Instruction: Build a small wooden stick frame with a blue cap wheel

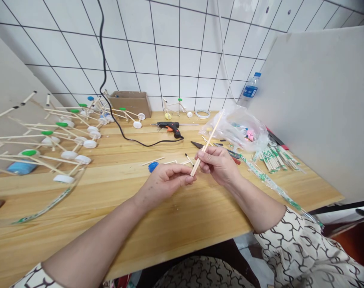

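Observation:
My right hand (pixel 219 164) grips a long wooden chopstick (pixel 210 138) that slants up and to the right above the table. My left hand (pixel 167 182) pinches the lower end of the same chopstick with thumb and fingers closed. Both hands hover over the middle of the wooden table (pixel 158 224). Just beyond my left hand lie a blue bottle cap (pixel 153 166) and a few short stick pieces (pixel 153 161).
Stick-and-cap frames (pixel 62 140) crowd the table's left side. A glue gun (pixel 170 127) with a black cord lies at the back centre, before a cardboard box (pixel 131 103). A plastic bag (pixel 240 130), scissors (pixel 227 151), wrapped chopsticks (pixel 275 159) and a water bottle (pixel 250 91) stand right.

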`<action>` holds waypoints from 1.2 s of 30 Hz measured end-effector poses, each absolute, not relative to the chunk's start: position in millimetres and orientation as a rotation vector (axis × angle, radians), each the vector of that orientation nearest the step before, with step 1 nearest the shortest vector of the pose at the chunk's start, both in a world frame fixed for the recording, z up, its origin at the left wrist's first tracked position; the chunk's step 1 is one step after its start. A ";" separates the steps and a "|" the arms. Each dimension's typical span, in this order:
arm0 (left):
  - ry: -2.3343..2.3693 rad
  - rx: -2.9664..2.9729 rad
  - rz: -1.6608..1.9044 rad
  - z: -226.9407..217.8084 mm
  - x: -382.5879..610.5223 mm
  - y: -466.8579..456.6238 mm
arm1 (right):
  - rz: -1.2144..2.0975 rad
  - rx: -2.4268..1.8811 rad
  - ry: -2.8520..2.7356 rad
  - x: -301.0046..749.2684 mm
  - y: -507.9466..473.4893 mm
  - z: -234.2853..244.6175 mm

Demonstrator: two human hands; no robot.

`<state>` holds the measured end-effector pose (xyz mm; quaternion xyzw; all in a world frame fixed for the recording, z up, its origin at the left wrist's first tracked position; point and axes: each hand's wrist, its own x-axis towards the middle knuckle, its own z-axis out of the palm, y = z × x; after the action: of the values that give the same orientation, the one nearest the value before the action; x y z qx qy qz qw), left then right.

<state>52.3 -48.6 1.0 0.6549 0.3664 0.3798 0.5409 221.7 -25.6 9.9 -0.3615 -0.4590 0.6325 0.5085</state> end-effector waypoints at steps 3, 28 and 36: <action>0.818 1.490 0.894 -0.3 51.5 -47.0 | 1.516 -0.887 -1.093 221.5 -25.2 10.4; 0.905 1.594 0.955 1.6 53.6 -48.7 | 1.488 -0.870 -1.043 219.5 -27.9 10.0; 0.966 1.694 0.979 2.2 53.8 -49.0 | 1.519 -0.862 -1.052 219.4 -27.3 8.3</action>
<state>53.8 -49.0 2.2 0.6885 0.3926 0.3982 0.4617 219.4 -27.3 8.3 -0.3603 -0.4394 0.6345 0.5239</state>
